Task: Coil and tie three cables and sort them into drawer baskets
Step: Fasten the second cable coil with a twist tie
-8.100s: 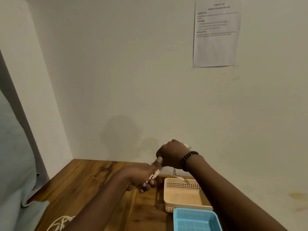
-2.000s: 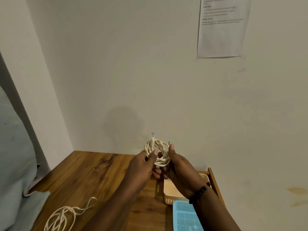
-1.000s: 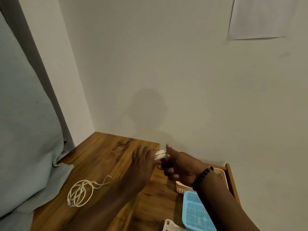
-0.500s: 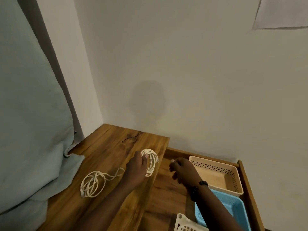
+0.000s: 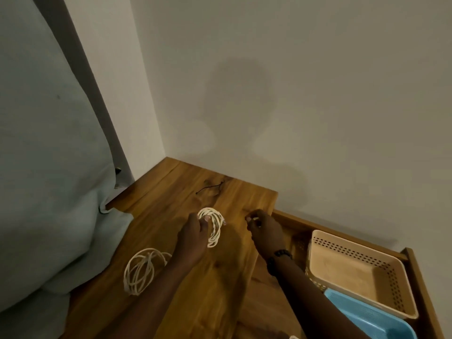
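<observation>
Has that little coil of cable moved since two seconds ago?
Yes. The coiled cable, held by the left hand, came down from in front of the wall onto the wooden top.

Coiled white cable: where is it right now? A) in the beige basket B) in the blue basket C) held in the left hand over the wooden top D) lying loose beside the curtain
C: the left hand grips the coiled cable above the wooden top.

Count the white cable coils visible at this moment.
2. One coiled cable is gripped in the left hand above the wooden top; a looser coil lies on the wood nearer the camera. A third may be out of view.
</observation>
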### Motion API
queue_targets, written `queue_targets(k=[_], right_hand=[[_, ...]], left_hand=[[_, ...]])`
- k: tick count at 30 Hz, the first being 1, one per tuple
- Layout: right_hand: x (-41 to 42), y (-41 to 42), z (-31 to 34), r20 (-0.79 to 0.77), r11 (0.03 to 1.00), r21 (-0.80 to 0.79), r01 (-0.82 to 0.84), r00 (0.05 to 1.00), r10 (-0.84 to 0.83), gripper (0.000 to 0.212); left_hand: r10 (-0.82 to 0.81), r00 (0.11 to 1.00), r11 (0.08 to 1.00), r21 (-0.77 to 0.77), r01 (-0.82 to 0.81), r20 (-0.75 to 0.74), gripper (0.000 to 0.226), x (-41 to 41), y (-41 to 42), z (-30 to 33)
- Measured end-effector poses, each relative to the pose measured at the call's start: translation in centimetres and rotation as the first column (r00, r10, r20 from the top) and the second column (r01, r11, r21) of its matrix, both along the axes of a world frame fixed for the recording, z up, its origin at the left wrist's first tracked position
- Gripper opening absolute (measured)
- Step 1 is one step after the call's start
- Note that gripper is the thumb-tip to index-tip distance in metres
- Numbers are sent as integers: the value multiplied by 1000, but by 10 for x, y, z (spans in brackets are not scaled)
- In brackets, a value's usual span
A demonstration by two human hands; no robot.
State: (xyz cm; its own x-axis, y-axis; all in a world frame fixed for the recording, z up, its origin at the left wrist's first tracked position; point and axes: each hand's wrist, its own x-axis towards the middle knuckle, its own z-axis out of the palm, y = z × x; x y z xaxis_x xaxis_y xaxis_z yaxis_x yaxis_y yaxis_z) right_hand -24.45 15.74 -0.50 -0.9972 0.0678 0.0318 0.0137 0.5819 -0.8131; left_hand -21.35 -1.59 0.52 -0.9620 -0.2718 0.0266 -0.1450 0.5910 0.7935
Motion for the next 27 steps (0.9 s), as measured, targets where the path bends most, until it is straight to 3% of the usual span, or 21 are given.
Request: queue_targets(k=[6,11,16,22,27], right_hand=[[-90,-46,-23,-37,996,82,-33,999,37,22],[-152,-90,-54,17,946,276,-169,985,171,32],[-194,-129,-71,77,773,558,-301,946,314,52],[-227,-147,-89,142,558,738,-380,895,423,43],[-215,-151,-105,-60,666,693,-277,898,436,32]], left_hand=[[45,999,999,-19,-45,-4,30,-61,-23,-14],[98,995,995,-37,-97,18,32,-102,-53,-32],[93,995,993,-77,-91,32,34,-130,-73,-32],[111,994,993,-53,-110,15,31,-146,-95,-47],[118,993,993,-20,-117,15,37,-141,-103,-60]])
